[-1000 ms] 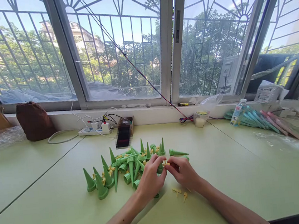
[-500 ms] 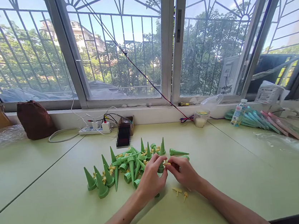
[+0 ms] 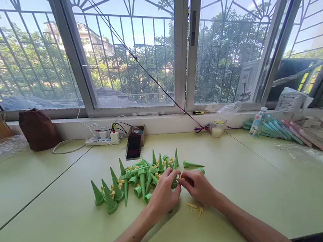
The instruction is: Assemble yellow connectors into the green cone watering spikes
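My left hand (image 3: 165, 191) and my right hand (image 3: 200, 187) meet at fingertip height in front of a pile of green plastic plant-watering spikes (image 3: 142, 182). Between the fingers shows a small yellow plastic fitting (image 3: 180, 177), partly hidden; the right thumb and forefinger pinch it. My left fingers are curled round a green piece (image 3: 174, 183), most of it covered by the hand. Two loose yellow T-shaped fittings, one (image 3: 191, 205) and another (image 3: 200, 212), lie below the right hand. More yellow fittings (image 3: 113, 194) are scattered among the upright spikes on the left.
Along the window sill stand a brown drawstring bag (image 3: 38, 129), a power strip (image 3: 101, 140) with cables, and a small open box (image 3: 143, 134). A plastic bottle (image 3: 258, 122) and green and pink packets (image 3: 285, 132) lie at the right. One spike (image 3: 192, 164) lies right of the pile.
The right fingers have shifted slightly around the yellow fitting. My left hand has barely moved, and the pile is the same.
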Tool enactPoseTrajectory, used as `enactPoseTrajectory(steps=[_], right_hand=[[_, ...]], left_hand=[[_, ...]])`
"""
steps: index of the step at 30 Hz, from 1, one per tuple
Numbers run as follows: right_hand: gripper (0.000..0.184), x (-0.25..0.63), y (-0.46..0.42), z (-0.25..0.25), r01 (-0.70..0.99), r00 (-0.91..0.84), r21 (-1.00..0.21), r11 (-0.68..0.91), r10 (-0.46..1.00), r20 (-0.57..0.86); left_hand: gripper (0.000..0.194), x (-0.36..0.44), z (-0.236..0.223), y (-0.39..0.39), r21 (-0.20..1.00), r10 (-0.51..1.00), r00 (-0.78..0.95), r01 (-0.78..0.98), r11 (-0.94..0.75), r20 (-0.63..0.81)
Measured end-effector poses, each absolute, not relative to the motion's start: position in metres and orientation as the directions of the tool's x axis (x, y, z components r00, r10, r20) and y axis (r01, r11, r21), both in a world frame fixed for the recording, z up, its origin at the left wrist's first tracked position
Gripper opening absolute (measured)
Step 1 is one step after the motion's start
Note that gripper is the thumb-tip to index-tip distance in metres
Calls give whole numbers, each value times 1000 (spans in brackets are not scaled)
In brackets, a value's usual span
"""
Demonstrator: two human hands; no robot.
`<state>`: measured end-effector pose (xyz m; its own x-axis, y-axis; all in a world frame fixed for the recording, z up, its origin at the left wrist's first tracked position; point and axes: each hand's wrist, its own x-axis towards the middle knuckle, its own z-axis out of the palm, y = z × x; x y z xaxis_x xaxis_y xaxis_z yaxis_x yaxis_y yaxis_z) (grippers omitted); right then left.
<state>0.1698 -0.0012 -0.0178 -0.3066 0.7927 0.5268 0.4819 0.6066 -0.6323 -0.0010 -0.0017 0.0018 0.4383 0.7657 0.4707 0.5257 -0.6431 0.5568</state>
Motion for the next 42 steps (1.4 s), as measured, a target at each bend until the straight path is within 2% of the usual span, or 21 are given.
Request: enactPoseTrajectory(steps=[10,42], right_hand=[[28,171,0,-18,506,-378,-600,619,785,491],[28,174,-2,-16,545,-406,-569,616,788,463]], left_hand=[[18,-1,4,-5,549,768,512,543,-636,385],[18,-3,3,-4,507,767,552,582,-636,328]])
